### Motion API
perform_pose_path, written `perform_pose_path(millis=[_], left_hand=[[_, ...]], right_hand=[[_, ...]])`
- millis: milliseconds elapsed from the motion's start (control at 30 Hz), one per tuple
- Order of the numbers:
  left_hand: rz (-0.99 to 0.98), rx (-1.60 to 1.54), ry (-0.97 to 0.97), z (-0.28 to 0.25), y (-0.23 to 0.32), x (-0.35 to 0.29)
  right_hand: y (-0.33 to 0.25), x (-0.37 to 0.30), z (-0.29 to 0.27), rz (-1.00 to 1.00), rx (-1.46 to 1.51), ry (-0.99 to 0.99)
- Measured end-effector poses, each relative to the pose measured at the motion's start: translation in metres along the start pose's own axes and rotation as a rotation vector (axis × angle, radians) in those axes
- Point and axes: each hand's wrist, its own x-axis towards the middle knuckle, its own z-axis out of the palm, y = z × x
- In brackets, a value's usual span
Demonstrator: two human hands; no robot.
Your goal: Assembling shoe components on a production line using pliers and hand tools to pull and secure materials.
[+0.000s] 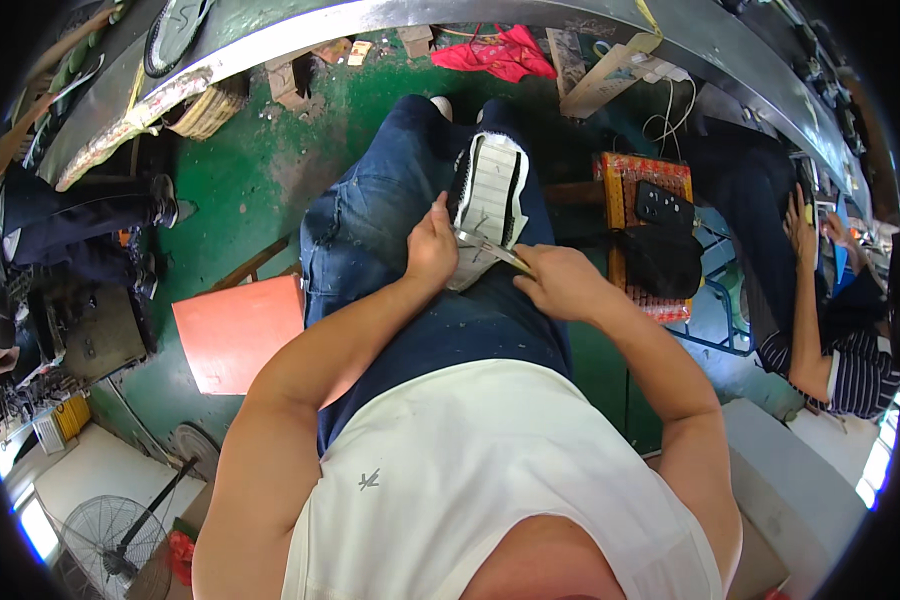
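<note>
Grips metal tool [486,246] in right hand [560,280] | curls nearer left hand [433,252], cannot tell any pinched item | rests shoe [491,185] at left hand's 1:30, along 12:30–6:30 axis

A shoe [490,185] lies on my right leg [538,212], a tool [495,250] across its near part between my left hand [432,246] and right hand [570,284]. Right of me, a seat [618,178] bears a device [664,206] and, nearer, a bundle [662,262]. A board [240,338] sits left, a fan [112,540] near left, a cloth [508,54] far ahead.
</note>
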Motion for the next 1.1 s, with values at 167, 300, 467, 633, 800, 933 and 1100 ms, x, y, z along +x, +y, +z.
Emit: perform_pose_path(millis=[167, 300, 467, 633, 800, 933, 1100], left_hand=[[0.047, 0.151, -0.074, -0.006, 0.011, -0.002], [0.118, 0.154, -0.090, -0.006, 0.014, -0.003], [0.236, 0.180, -0.090, -0.005, 0.006, 0.003], [0.512, 0.356, -0.210, -0.012, 0.010, 0.002], [0.456, 0.567, -0.438, -0.022, 0.036, 0.013], [0.389, 0.623, -0.498, -0.029, 0.044, 0.017], [0.315, 0.830, -0.639, -0.027, 0.072, 0.013]], right_hand=[[-0.006, -0.006, -0.001, -0.006, -0.023, 0.068], [0.001, -0.010, -0.009, 0.031, 0.054, -0.023], [0.010, 0.001, -0.010, -0.003, -0.216, 0.344], [0.030, 0.022, -0.005, 0.101, -0.234, 0.280], [0.065, 0.015, -0.009, 0.076, 0.080, 0.191], [0.050, 0.019, -0.041, 0.113, 0.210, 0.028], [0.055, 0.052, -0.005, 0.104, 0.107, 0.251]])
